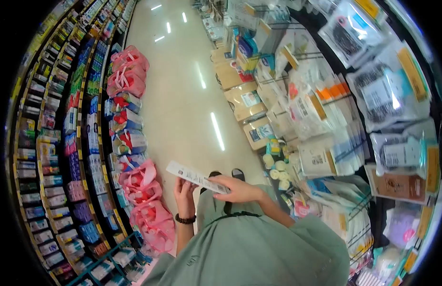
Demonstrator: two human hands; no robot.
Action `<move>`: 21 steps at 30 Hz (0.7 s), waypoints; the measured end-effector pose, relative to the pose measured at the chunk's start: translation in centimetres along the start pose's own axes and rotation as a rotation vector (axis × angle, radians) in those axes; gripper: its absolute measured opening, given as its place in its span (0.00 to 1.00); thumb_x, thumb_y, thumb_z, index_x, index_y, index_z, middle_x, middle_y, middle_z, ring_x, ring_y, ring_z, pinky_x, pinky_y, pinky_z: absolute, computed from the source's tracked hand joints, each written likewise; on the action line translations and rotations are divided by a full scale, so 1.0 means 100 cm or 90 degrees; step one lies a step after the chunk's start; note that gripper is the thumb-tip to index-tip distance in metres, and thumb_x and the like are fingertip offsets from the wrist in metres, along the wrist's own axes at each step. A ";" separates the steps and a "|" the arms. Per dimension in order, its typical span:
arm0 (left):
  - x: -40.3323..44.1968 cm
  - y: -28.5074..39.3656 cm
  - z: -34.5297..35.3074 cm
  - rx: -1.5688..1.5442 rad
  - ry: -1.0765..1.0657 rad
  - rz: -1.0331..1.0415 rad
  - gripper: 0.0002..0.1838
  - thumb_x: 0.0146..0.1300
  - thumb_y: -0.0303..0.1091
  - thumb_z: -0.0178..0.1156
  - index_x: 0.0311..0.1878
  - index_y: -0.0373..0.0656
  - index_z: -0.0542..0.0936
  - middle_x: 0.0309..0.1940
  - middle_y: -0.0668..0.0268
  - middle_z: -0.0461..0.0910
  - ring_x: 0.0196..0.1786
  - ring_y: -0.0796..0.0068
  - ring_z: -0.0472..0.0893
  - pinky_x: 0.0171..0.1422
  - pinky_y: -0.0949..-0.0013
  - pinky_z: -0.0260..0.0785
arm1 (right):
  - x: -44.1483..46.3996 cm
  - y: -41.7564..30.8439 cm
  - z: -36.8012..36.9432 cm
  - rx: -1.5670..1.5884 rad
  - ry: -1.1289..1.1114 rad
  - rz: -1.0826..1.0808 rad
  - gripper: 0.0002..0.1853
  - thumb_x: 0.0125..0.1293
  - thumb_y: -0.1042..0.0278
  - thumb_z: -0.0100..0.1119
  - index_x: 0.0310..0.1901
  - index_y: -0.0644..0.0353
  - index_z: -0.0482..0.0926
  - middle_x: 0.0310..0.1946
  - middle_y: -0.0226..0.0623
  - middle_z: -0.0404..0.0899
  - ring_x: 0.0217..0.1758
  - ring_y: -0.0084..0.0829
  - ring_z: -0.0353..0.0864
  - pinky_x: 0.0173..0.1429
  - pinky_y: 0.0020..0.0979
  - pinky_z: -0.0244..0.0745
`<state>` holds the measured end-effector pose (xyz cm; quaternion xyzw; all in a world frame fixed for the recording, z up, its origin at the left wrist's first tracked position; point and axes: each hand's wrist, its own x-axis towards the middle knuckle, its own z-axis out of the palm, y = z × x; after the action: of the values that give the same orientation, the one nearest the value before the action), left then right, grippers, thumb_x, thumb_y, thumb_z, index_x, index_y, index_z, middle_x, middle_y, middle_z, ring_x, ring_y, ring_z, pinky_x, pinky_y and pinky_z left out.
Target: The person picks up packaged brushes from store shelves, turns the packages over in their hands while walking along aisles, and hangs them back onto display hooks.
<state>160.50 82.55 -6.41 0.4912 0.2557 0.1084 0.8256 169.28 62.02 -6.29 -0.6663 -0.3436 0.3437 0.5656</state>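
Several tiers of shelving (pixel 79 119) at my far left, stocked with rows of small boxed goods, their front edges dotted with yellow tags. Next, along the aisle side of the shelving, one line of bagged goods: pink bags (pixel 128 81) at the far end and again at the near end, with blue, white and red packs (pixel 129 117) between them. One left hand (pixel 185 194), mine, fingers half curled and raised to the near edge of the printed item; whether it grips or only steadies, I cannot tell. One dark beaded bracelet (pixel 185 219) on that wrist. One pale, glossy floor (pixel 183 95), streaked with reflected light. One flat white item (pixel 195 177), printed, slanting in front of me above my lap-side clothing, its right end in my right hand (pixel 237 189), which is closed on it, thumb above and fingers beneath. One green garment (pixel 268 248), mine, below both hands. Several tan packs (pixel 247 102) beyond, along the right of the aisle. Last, at far right, many clear hanging packs (pixel 373 97) with orange-yellow tags.
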 end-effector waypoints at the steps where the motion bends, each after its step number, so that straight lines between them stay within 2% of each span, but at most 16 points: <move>1: 0.014 0.003 -0.004 -0.012 0.010 -0.008 0.18 0.71 0.30 0.56 0.61 0.37 0.71 0.55 0.63 0.78 0.54 0.71 0.79 0.56 0.66 0.73 | 0.014 0.000 -0.006 -0.024 -0.018 0.001 0.33 0.68 0.62 0.64 0.71 0.64 0.65 0.63 0.48 0.72 0.67 0.41 0.72 0.71 0.35 0.66; 4: 0.061 0.014 -0.003 0.033 0.035 -0.019 0.23 0.70 0.31 0.57 0.66 0.39 0.68 0.54 0.66 0.77 0.55 0.72 0.79 0.57 0.66 0.72 | 0.057 0.013 -0.021 0.054 -0.051 0.059 0.34 0.68 0.60 0.64 0.71 0.64 0.65 0.66 0.48 0.69 0.70 0.41 0.69 0.72 0.36 0.65; 6: 0.102 0.016 -0.012 0.045 0.003 -0.066 0.20 0.69 0.28 0.57 0.63 0.37 0.70 0.56 0.62 0.77 0.55 0.70 0.78 0.56 0.64 0.73 | 0.084 0.016 -0.030 0.030 -0.025 0.103 0.35 0.68 0.58 0.64 0.71 0.64 0.64 0.66 0.49 0.69 0.70 0.41 0.69 0.72 0.36 0.65; 11: 0.209 0.021 -0.022 0.018 -0.021 -0.150 0.19 0.69 0.28 0.59 0.60 0.34 0.71 0.52 0.62 0.78 0.52 0.73 0.78 0.54 0.68 0.73 | 0.175 0.027 -0.070 0.037 -0.015 0.216 0.35 0.68 0.58 0.64 0.71 0.64 0.64 0.65 0.50 0.70 0.68 0.42 0.71 0.70 0.36 0.66; 15: 0.284 0.051 -0.019 -0.028 0.000 -0.131 0.19 0.70 0.28 0.58 0.61 0.34 0.71 0.53 0.61 0.78 0.52 0.72 0.78 0.57 0.66 0.73 | 0.258 0.022 -0.104 -0.017 -0.020 0.180 0.34 0.68 0.58 0.64 0.71 0.62 0.64 0.59 0.48 0.73 0.63 0.41 0.74 0.66 0.36 0.68; 21: 0.381 0.112 -0.022 -0.013 -0.002 -0.035 0.19 0.70 0.29 0.57 0.61 0.34 0.71 0.51 0.62 0.79 0.51 0.73 0.78 0.55 0.67 0.72 | 0.369 -0.013 -0.142 -0.040 -0.023 0.138 0.34 0.67 0.60 0.64 0.71 0.61 0.64 0.60 0.48 0.73 0.62 0.41 0.74 0.67 0.35 0.67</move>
<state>192.39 106.13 -9.61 0.4760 0.2670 0.0874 0.8334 200.71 86.06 -5.81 -0.7106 -0.2901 0.4036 0.4979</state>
